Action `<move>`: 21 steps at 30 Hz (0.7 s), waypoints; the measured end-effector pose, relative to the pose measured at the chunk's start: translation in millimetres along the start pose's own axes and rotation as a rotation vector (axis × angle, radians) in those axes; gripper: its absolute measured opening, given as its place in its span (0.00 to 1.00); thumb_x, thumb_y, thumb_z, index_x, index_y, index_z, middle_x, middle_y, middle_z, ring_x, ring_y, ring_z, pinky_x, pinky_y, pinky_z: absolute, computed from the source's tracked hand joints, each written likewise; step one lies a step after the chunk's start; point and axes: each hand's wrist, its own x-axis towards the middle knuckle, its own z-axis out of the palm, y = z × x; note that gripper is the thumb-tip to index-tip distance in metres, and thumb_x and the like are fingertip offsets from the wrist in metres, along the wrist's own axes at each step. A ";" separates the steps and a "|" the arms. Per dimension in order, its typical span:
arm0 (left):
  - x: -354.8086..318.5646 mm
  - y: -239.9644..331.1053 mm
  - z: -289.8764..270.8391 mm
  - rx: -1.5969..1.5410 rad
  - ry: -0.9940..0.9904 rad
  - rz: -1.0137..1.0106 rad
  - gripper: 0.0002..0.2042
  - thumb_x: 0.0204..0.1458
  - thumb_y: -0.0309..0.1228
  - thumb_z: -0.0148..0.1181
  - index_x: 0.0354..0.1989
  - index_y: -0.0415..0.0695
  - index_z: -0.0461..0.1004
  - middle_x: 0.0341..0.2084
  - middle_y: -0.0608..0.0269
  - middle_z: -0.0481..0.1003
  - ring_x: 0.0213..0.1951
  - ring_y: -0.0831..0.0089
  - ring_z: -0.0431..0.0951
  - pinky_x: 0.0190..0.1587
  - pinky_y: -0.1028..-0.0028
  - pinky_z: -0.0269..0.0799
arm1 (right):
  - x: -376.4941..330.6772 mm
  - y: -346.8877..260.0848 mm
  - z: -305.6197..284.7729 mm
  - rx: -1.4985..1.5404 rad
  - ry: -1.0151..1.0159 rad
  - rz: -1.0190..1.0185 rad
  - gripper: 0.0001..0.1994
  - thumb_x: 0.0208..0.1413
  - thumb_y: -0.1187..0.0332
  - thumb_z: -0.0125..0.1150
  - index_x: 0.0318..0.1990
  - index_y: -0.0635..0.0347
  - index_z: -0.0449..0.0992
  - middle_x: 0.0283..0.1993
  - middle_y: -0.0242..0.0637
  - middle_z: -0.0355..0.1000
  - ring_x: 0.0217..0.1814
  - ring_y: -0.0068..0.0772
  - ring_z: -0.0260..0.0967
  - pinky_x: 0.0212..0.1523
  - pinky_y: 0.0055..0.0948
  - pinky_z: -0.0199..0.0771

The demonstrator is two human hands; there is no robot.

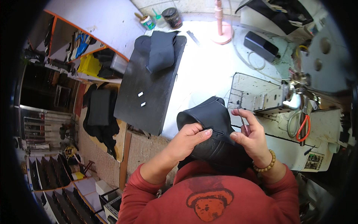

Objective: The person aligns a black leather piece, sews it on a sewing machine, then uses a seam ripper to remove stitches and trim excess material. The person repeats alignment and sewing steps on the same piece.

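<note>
A black leather piece [209, 114], curved into an open tube-like shape, stands against my body at the table's near edge. My left hand [192, 138] is closed on its rim, thumb on the outside beside a seam or slit and the fingers partly hidden inside. Just right of the leather, my right hand [250, 130] is closed round a slim tool [242, 121] with a thin metal end pointing up and away; its exact kind is too small to tell. More black leather hangs below, over my lap.
To the right stands a sewing machine [257, 91] with orange-handled scissors [304, 128] close by. A black board [145, 97] bearing folded dark pieces [163, 50] lies at left. Behind are a pink stand [222, 33], a black box [261, 46] and a dark jar [172, 18].
</note>
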 end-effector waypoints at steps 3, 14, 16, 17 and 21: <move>13.5 15.5 8.6 0.076 -0.070 0.032 0.12 0.60 0.28 0.56 0.49 0.35 0.75 0.38 0.67 0.78 0.40 0.81 0.76 0.45 0.78 0.72 | 2.6 -12.1 -10.6 0.298 -0.055 0.127 0.25 0.52 0.73 0.69 0.56 0.71 0.68 0.56 0.41 0.68 0.54 0.25 0.67 0.53 0.27 0.71; 23.8 20.6 39.7 0.859 0.144 0.476 0.11 0.45 0.18 0.67 0.36 0.39 0.74 0.28 0.69 0.70 0.32 0.80 0.71 0.35 0.79 0.66 | -8.8 3.2 -9.8 0.536 0.140 0.110 0.10 0.58 0.75 0.61 0.46 0.68 0.75 0.43 0.34 0.77 0.40 0.21 0.73 0.45 0.23 0.75; 18.7 21.3 36.8 0.974 0.129 0.527 0.11 0.43 0.18 0.67 0.36 0.40 0.76 0.27 0.67 0.69 0.31 0.76 0.71 0.34 0.77 0.66 | -14.6 0.1 -21.7 0.401 0.079 0.182 0.11 0.58 0.74 0.61 0.47 0.67 0.75 0.43 0.34 0.77 0.41 0.20 0.73 0.44 0.22 0.74; 14.6 21.6 35.7 1.032 0.116 0.531 0.11 0.43 0.17 0.67 0.36 0.40 0.77 0.27 0.66 0.69 0.31 0.74 0.72 0.34 0.76 0.67 | -16.5 -1.4 -21.4 0.454 0.063 0.085 0.08 0.57 0.73 0.63 0.42 0.66 0.75 0.37 0.28 0.74 0.36 0.15 0.69 0.38 0.18 0.70; 1.1 31.6 31.0 1.181 0.081 0.519 0.13 0.42 0.24 0.69 0.38 0.47 0.79 0.27 0.63 0.70 0.33 0.63 0.74 0.35 0.67 0.70 | -12.9 -17.6 -14.5 -0.151 0.406 -0.545 0.06 0.55 0.77 0.64 0.35 0.62 0.71 0.28 0.26 0.65 0.24 0.11 0.52 0.23 0.14 0.55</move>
